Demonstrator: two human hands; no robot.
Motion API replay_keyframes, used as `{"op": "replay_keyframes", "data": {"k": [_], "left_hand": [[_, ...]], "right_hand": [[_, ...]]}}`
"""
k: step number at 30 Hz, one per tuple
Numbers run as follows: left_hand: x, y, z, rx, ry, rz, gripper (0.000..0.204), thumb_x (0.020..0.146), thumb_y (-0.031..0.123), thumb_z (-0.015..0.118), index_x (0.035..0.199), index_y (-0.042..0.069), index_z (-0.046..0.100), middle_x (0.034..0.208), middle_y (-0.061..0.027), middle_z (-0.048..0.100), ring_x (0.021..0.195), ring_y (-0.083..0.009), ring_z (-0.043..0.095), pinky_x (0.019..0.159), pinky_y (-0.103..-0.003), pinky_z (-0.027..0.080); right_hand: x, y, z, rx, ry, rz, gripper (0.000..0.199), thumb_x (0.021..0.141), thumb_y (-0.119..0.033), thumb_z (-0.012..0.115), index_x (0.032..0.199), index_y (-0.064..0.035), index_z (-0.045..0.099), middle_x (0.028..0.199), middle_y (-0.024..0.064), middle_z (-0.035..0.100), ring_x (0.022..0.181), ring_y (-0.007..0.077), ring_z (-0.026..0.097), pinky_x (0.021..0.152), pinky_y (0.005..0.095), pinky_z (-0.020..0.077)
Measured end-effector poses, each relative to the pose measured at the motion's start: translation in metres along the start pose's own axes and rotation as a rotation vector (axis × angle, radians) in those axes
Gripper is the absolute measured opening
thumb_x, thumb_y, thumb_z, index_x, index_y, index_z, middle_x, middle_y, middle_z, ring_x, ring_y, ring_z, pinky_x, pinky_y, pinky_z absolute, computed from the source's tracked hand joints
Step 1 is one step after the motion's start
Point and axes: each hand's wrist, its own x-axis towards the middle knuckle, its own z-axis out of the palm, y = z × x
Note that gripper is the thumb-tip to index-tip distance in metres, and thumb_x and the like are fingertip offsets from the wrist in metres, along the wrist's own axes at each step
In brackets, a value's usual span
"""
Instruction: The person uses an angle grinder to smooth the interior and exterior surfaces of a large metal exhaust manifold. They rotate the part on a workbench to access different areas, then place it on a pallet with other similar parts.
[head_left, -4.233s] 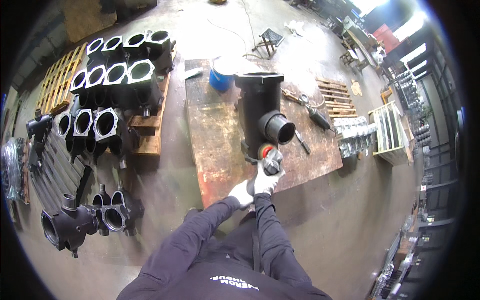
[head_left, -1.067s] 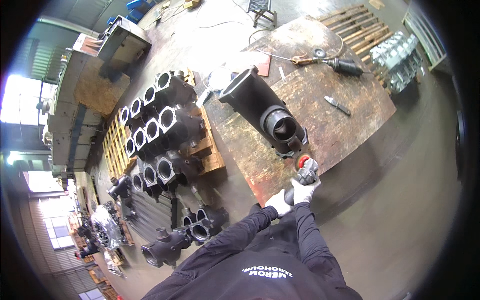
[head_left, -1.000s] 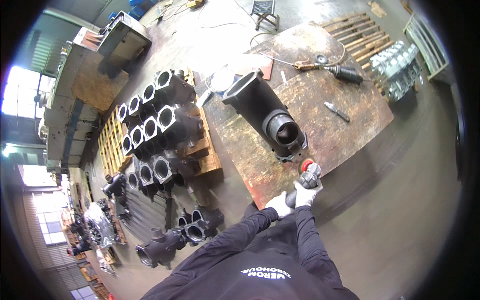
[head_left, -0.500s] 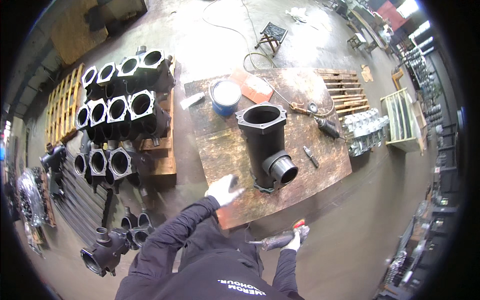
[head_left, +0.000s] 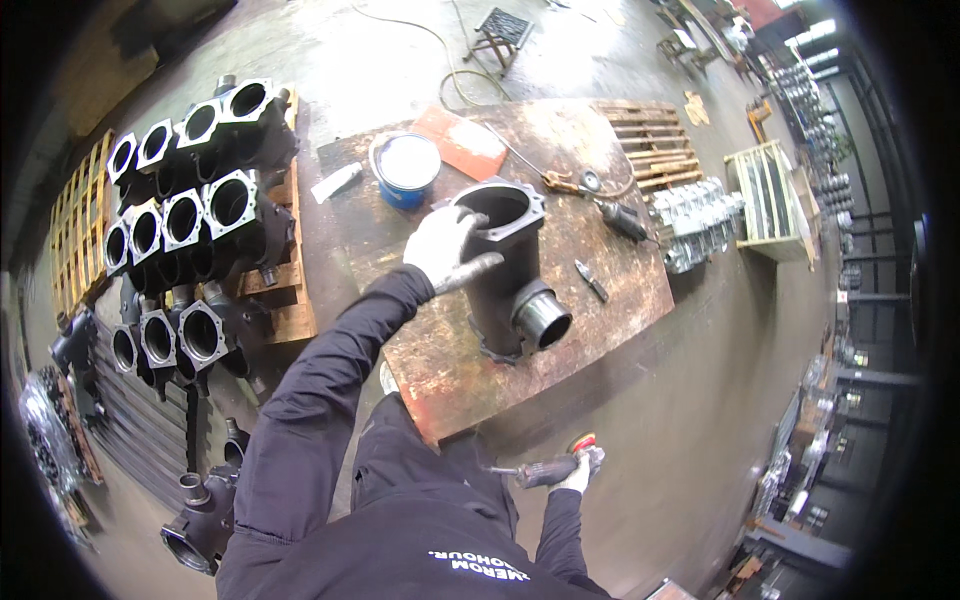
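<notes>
A black metal pipe casting (head_left: 503,275) stands upright on the worktable, with a bolt-holed flange around its open top and a short bare-metal side outlet low down. My left hand (head_left: 440,250), in a white glove, is closed on the near-left edge of that flange, fingertips over the rim and thumb against the outside. Low beside the table's front edge, my gloved right hand (head_left: 577,472) grips a handheld grinder (head_left: 545,472) with a red disc at its head. The grinder points left, apart from the casting.
The stained wooden table (head_left: 430,370) carries a blue can (head_left: 405,170), a white tube (head_left: 336,183), an orange sheet (head_left: 460,140), another power tool (head_left: 622,220) and a small hand tool (head_left: 591,281). More black castings (head_left: 185,215) fill a pallet at left. Silver castings (head_left: 697,220) stand right.
My left hand has risen from beside the casting's base to its top flange and taken hold there. The view has shifted slightly; the right hand still holds the grinder low.
</notes>
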Motion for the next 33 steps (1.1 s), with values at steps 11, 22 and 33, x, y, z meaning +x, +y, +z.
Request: {"op": "replay_keyframes", "data": {"k": [11, 22, 33], "left_hand": [[0.051, 0.041, 0.024, 0.205, -0.431, -0.352, 0.083, 0.086, 0.074, 0.054, 0.122, 0.000, 0.066, 0.115, -0.0232, 0.069, 0.109, -0.0371, 0.065, 0.094, -0.041, 0.050], [0.041, 0.043, 0.068, 0.073, 0.005, -0.462, 0.049, 0.086, 0.031, 0.079, 0.122, -0.001, 0.068, 0.122, -0.0132, 0.067, 0.101, -0.0211, 0.067, 0.090, -0.032, 0.052], [-0.053, 0.118, 0.094, 0.212, 0.285, -0.840, 0.046, 0.093, 0.043, 0.070, 0.096, -0.003, 0.074, 0.077, -0.0067, 0.071, 0.068, -0.0124, 0.060, 0.070, -0.032, 0.050]], "right_hand": [[0.085, -0.048, -0.029, 0.039, 0.196, -0.071, 0.047, 0.078, -0.018, 0.081, 0.118, -0.0131, 0.056, 0.102, 0.0100, 0.064, 0.080, 0.0287, 0.067, 0.070, 0.0479, 0.0593], [0.232, -0.107, -0.016, -0.004, 0.066, -0.088, 0.041, 0.082, -0.010, 0.076, 0.116, -0.0083, 0.053, 0.086, 0.0122, 0.065, 0.068, 0.0279, 0.066, 0.066, 0.0463, 0.0600], [0.279, -0.134, -0.015, -0.078, 0.187, -0.021, 0.070, 0.079, -0.010, 0.081, 0.135, -0.0060, 0.039, 0.096, 0.0143, 0.064, 0.077, 0.0271, 0.067, 0.070, 0.0452, 0.0613]]}}
